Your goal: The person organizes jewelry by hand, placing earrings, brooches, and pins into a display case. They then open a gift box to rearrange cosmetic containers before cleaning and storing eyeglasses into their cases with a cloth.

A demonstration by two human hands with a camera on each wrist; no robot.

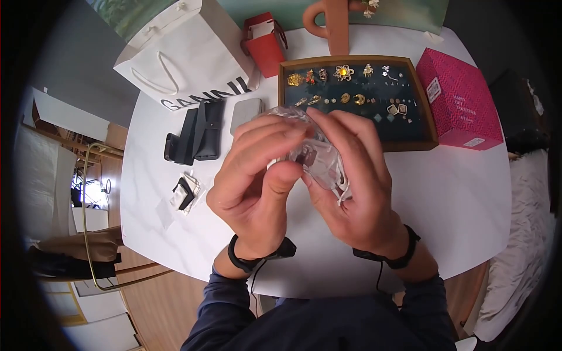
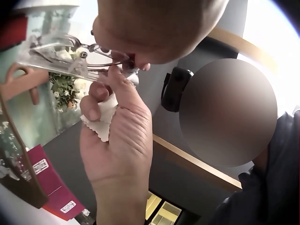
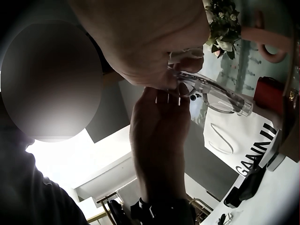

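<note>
Both hands are raised over the white table, close together around a pair of clear-framed glasses [image 1: 321,159]. My left hand [image 1: 249,175] grips one side of them between thumb and fingers. From the other side, my right hand [image 1: 366,184] pinches the glasses through a small white cloth [image 2: 104,121] with a scalloped edge. In the left wrist view, the clear frame [image 2: 51,58] juts out past the fingertips. One lens and the clear rim [image 3: 225,99] also show beyond the hands in the right wrist view. The fingers hide the rest.
A framed jewelry tray [image 1: 434,137] lies behind the hands, beside a pink box [image 1: 459,108]. To the left are dark glasses cases [image 1: 208,131], a grey case [image 1: 246,111] and small black-and-white cloth items [image 1: 186,192]. Behind stand a white paper bag [image 1: 187,64] and a red bag [image 1: 266,51].
</note>
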